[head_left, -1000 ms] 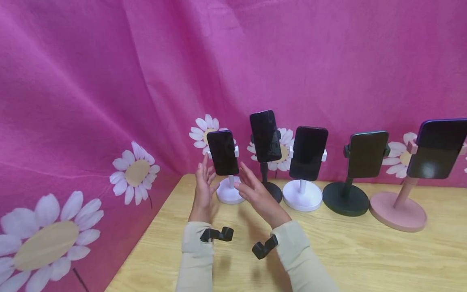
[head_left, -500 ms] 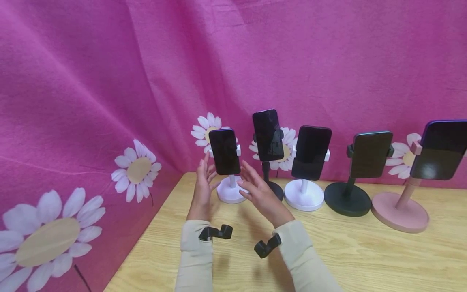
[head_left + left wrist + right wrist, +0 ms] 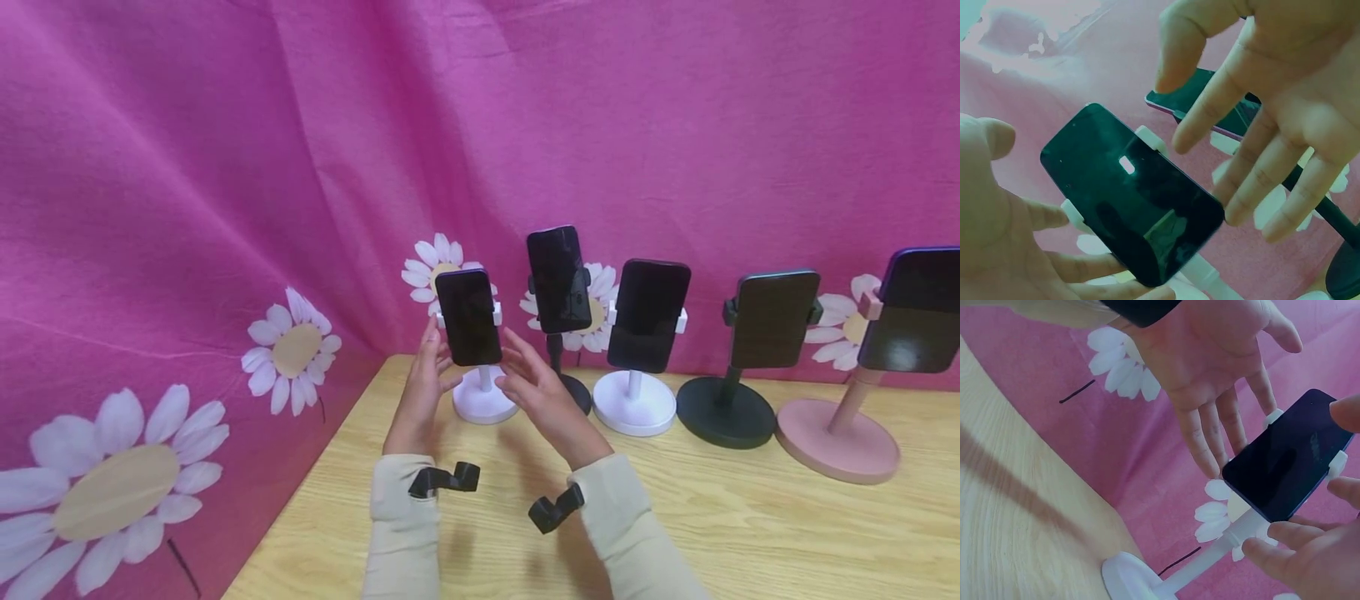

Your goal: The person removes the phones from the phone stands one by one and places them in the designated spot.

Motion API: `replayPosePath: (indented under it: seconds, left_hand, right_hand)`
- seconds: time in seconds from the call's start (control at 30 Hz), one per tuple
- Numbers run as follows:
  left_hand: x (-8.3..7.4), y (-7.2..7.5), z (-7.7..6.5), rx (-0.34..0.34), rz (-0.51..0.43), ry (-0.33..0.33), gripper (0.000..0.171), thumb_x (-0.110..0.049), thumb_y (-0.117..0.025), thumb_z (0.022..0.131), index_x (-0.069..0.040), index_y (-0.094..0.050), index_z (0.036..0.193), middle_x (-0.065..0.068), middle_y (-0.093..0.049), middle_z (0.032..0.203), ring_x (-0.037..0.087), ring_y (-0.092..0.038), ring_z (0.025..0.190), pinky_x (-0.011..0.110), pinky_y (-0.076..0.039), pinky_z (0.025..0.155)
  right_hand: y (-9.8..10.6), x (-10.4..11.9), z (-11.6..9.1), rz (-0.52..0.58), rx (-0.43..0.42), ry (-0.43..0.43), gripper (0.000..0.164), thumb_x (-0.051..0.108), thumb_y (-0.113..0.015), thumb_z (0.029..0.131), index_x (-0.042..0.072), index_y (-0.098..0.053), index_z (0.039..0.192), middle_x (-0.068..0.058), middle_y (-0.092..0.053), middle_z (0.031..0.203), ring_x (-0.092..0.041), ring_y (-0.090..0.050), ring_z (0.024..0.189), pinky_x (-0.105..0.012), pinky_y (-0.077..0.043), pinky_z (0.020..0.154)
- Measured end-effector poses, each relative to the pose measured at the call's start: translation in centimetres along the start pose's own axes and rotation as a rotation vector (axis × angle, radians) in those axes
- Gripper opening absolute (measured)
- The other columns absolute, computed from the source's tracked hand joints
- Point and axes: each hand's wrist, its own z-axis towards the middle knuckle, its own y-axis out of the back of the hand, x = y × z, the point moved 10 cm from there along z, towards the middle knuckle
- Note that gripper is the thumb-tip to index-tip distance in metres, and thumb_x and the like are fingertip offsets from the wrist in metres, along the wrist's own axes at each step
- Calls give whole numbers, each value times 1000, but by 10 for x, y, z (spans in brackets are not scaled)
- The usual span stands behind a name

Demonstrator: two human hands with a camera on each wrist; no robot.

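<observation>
A dark smartphone (image 3: 468, 318) sits in the white clamp of a white phone stand (image 3: 483, 402), the leftmost in a row. To its left is my left hand (image 3: 420, 392), fingers spread and fairly straight, fingertips close to the phone's lower edge and clamp. My right hand (image 3: 551, 404) flanks the other side, its fingertips near the lower right corner. Seen from the left wrist, the phone (image 3: 1132, 194) lies between both palms, which face it. The right wrist view shows the phone (image 3: 1288, 456) tilted above the stand's stem (image 3: 1204, 562). Neither hand grips anything.
Further right stand a black stand with a phone (image 3: 558, 279), a white stand (image 3: 633, 404), another black stand (image 3: 726, 412) and a pink stand (image 3: 838, 442), each bearing a phone. They line the wooden table's (image 3: 720, 508) back edge before a pink daisy-print cloth (image 3: 675, 125).
The stands and phones have drifted slightly right in the head view, as has the backdrop. Both hands keep about the same spread pose on either side of the leftmost phone.
</observation>
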Motion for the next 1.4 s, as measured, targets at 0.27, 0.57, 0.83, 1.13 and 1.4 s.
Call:
replayPosePath:
  seconds: [0.27,0.57,0.83,1.13,1.4]
  left_hand:
    - [2,-3,-6,-38,77,58,63,-44,-37,102,-20,-13,156,20,-35,148,39,-45,126,50,-43,99]
    - [-2,2,-16,-72,283,121,62,-47,-39,101,-25,-16,155,13,-35,150,36,-55,109,39,-52,83]
    - [-9,0,-25,-46,429,132,62,-54,-37,99,-28,-19,153,14,-48,139,33,-60,103,35,-55,73]
    - [-19,-10,-35,108,425,110,53,-49,-43,99,-22,-31,142,15,-57,126,34,-65,96,39,-57,66]
    - [-26,-20,-43,298,414,67,46,-43,-45,100,-30,-33,143,15,-58,126,33,-67,93,41,-57,64]
  right_hand:
    - [9,8,-4,-158,-132,-2,65,19,-62,94,24,-31,150,-14,-43,145,-33,-42,133,-48,-37,106]
    - [12,14,-11,-333,-229,24,66,21,-68,90,19,-36,148,-16,-56,129,-31,-56,118,-44,-47,98]
    - [15,17,-19,-399,-268,-13,64,27,-68,90,19,-40,146,-11,-60,117,-27,-59,110,-44,-50,93]
    - [12,31,-24,-538,-246,32,67,32,-70,89,21,-36,146,-5,-62,100,-21,-58,93,-36,-52,82]
    - [6,51,-33,-663,-151,121,69,26,-69,91,38,-30,147,1,-66,92,-19,-62,84,-38,-52,75]
